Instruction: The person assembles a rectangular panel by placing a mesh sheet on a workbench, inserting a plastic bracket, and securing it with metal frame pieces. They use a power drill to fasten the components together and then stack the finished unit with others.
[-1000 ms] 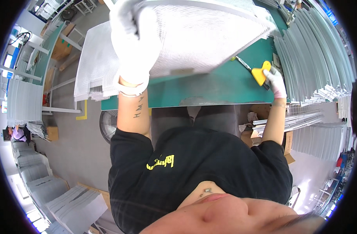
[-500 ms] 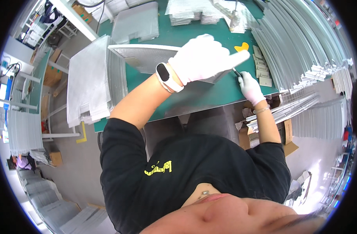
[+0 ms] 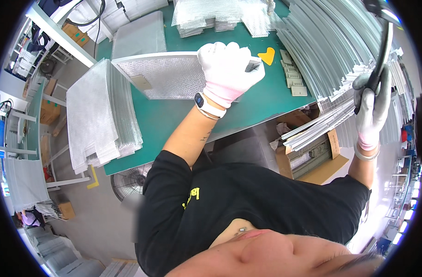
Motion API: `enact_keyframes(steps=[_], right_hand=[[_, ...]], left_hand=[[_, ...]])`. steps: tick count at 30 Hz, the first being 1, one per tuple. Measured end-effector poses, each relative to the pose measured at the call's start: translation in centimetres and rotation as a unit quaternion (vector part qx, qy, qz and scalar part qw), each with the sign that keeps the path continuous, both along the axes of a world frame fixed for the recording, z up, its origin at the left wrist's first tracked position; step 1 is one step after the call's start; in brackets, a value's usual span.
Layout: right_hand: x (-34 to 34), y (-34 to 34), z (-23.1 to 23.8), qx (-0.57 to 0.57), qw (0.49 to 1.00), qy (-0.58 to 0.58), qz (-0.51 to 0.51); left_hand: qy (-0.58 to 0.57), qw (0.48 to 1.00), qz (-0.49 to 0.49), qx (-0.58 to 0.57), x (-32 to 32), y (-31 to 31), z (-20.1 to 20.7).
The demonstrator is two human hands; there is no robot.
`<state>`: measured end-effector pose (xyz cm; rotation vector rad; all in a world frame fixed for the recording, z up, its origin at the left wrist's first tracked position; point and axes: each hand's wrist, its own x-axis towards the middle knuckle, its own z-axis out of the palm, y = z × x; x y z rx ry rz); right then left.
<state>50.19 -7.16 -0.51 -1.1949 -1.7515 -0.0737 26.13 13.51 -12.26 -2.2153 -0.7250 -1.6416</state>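
A silver mesh panel with a pale frame (image 3: pixel 174 76) stands on edge on the green tabletop (image 3: pixel 248 108). My left hand (image 3: pixel 231 69), in a white glove, is closed over the panel's upper edge near its right end. The glove hides the corner in part. My right hand (image 3: pixel 371 99), also gloved, is raised to the right of the bench and wrapped round the black handle of a hammer (image 3: pixel 381 57). The hammer's head is up at the picture's top right, partly cut by the rim. A small tan plate (image 3: pixel 140 82) sits on the panel's mesh face.
Stacked mesh sheets (image 3: pixel 93 115) stand left of the panel. A yellow piece (image 3: pixel 267 56) and several beige plates (image 3: pixel 291 74) lie at its right. Long metal strips (image 3: pixel 326 51) fill the right side. An open carton (image 3: pixel 308 159) and a fan (image 3: pixel 130 181) are below the bench.
My right hand has risen and swung right, away from the tabletop, with the hammer. My left hand has closed into a fist on the panel's edge. The view has shifted somewhat.
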Motion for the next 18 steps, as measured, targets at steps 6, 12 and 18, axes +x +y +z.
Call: enact_keyframes(steps=[6,12,18], right_hand=[[-0.2,-0.7,0.3,-0.059,0.994,-0.077,-0.044],[-2.0,-0.2,-1.0,0.022,1.000,-0.004,-0.018],[-3.5,0.4,-2.6,-0.200,0.947,-0.235,-0.092]], left_hand=[[0.004,1.000,-0.012,-0.005,0.2,0.1,-0.5],[-0.020,0.999,-0.016,0.022,0.3,0.8,-1.0],[0.007,1.000,-0.006,0.009,0.1,0.8,-1.1]])
